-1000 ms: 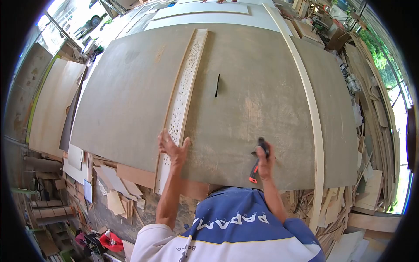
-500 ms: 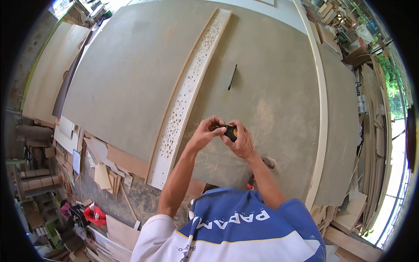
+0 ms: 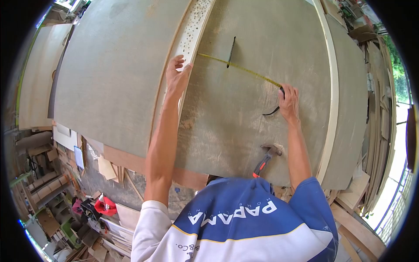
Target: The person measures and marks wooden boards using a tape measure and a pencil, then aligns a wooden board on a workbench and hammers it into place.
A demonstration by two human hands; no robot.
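My right hand (image 3: 289, 104) is closed around a tape measure, its dark case (image 3: 282, 91) mostly hidden by the fingers and a black strap dangling below. From it the yellow blade (image 3: 253, 73) runs out across the greenish-grey panel (image 3: 244, 105) to the edge of a long white strip full of holes (image 3: 190, 35). My left hand (image 3: 176, 77) rests on that strip just below the blade's end, fingers apart and thumb at the right edge. A slim black pen or pencil (image 3: 231, 51) crosses the blade's line.
A claw hammer (image 3: 264, 160) with a black and red handle lies near the panel's front edge. On the right, a pale wooden strip (image 3: 334, 87) runs lengthwise. Stacked boards (image 3: 376, 118) stand beyond it; offcuts (image 3: 109, 169) lie at lower left.
My hands, together on the tape measure before, have moved apart. The left went up to the white strip, the right out to the right, and the yellow blade is now extended. The view has shifted.
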